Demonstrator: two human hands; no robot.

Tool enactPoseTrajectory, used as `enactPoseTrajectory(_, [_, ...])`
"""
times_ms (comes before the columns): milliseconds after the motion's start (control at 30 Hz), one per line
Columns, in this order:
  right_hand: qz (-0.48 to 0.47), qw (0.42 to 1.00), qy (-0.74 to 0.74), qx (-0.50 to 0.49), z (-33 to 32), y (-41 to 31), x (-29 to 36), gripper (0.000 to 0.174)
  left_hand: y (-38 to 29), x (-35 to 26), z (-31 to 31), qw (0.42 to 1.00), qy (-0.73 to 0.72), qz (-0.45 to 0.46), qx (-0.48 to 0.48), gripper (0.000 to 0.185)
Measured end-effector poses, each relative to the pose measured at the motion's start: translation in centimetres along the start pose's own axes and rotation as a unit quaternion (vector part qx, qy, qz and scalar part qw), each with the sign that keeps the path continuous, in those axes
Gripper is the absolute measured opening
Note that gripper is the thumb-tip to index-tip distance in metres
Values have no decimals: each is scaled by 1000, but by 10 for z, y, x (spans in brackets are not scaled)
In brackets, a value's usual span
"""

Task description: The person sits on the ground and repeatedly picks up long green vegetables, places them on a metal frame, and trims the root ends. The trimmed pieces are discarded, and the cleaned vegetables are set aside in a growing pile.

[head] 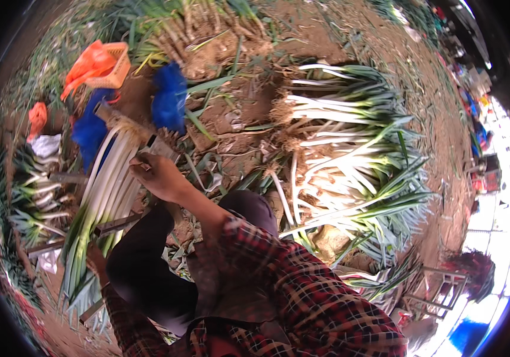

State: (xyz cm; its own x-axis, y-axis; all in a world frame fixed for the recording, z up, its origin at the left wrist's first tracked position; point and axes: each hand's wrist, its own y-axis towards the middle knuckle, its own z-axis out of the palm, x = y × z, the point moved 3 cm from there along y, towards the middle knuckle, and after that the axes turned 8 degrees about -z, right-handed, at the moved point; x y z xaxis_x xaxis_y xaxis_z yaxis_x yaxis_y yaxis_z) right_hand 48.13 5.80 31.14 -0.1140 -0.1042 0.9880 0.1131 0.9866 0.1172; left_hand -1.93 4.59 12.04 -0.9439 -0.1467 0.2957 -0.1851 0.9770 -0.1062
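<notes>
A bundle of long green onions or leeks [114,178] lies on a metal frame in front of me, roots against an end plate [132,122] and green leaves toward my left side. My right hand [159,176] is beside the white stems near the root end, fingers curled together; whether they pinch anything is hidden. Lower down, my left hand [96,263] is at the edge of the green leaves, partly covered by my knee, so its grip is unclear. Metal bars [116,224] of the frame stick out beside the bundle.
A large pile of white-stemmed onions [339,178] spreads on the soil to my right. Ahead are untrimmed stalks [205,26], blue netting [169,98] and an orange basket [118,67] with an orange bag. Smaller onions [42,196] lie at the left. A metal stool [438,290] stands lower right.
</notes>
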Motion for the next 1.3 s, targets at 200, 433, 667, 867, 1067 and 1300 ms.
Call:
enactPoseTrajectory(200, [-34, 962, -229, -147, -207, -87, -48, 23, -34, -79, -248, 937, -197, 102, -269, 51])
enactPoseTrajectory(433, [230, 832, -497, -89, -434, -99, -210, 79, -135, -327, -352, 868, -323, 351, -136, 46])
enactPoseTrajectory(667, [261, 690, -673, 51, -531, -34, -276, 124, -140, -404, -335, 872, -293, 382, 84, 44])
enactPoseTrajectory(867, [255, 665, -690, 128, -536, -29, -324, 104, -132, -436, -335, 872, -294, 359, 155, 43])
enactPoseTrajectory(1067, [165, 705, -685, 77, -539, -66, -328, 64, -131, -459, -344, 856, -313, 357, 205, 40])
enactPoseTrajectory(1300, [25, 736, -677, 18, -529, -125, -270, 36, -136, -466, -348, 842, -318, 381, 211, 37])
